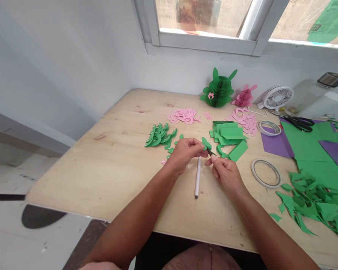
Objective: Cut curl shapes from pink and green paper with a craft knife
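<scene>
We observe both hands raised over the near-middle of the table [101, 172], close together. The left hand [187, 153] holds a small green paper piece [205, 143] pinched between thumb and fingers; the piece lies at the fingertips, projecting beyond them on the side toward the right hand. The right hand [227, 173] is closed around a slim dark-tipped tool [210, 151], probably small scissors, its handles mostly hidden by the fingers. We see the tip meeting the green piece at its lower edge; whether the blades are parted we cannot tell.

Below the gap between the hands we record a white pen [197, 180], lying lengthwise on the table. Just beyond the right hand sits a stack of folded green strips [230, 133]. Beyond the left hand, to its left, we note a heap of green cut-outs [159, 135], with pink cut-outs [184, 116] farther back. To the right of the right hand, apart from it, we find a flat roll of tape [272, 184], and past that a loose pile of green scraps [318, 204].
</scene>
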Action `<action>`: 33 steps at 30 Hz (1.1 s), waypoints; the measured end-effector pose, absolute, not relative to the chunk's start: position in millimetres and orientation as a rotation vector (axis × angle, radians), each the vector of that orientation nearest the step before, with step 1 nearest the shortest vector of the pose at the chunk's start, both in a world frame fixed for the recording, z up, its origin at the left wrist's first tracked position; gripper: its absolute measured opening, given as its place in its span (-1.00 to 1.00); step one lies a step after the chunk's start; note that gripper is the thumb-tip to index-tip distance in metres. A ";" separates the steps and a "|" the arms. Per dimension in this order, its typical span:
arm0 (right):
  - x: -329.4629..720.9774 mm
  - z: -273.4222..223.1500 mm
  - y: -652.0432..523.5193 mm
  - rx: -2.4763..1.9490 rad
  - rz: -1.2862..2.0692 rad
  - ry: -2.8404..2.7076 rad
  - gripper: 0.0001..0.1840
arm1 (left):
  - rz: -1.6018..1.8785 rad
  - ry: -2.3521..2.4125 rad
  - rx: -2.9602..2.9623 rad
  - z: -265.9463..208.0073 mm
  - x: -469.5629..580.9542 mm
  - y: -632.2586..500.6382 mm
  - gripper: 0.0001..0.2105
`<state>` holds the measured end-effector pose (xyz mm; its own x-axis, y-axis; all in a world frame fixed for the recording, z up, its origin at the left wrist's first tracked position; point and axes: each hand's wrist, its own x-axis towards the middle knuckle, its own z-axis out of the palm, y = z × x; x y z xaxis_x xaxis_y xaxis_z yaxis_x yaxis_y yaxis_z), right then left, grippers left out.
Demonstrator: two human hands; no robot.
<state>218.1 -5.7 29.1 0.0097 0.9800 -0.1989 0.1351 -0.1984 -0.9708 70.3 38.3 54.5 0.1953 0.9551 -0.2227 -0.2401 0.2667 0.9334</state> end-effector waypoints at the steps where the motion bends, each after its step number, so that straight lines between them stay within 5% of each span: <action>1: 218.1 28.8 -5.9 -1.456 1.289 -1.211 -0.36 | 1.023 1.008 0.914 54.4 70.4 38.4 -0.93; 33: 217.4 29.7 -6.5 -1.447 1.308 -1.211 -0.36 | 0.977 1.006 0.956 56.8 69.9 36.3 -0.92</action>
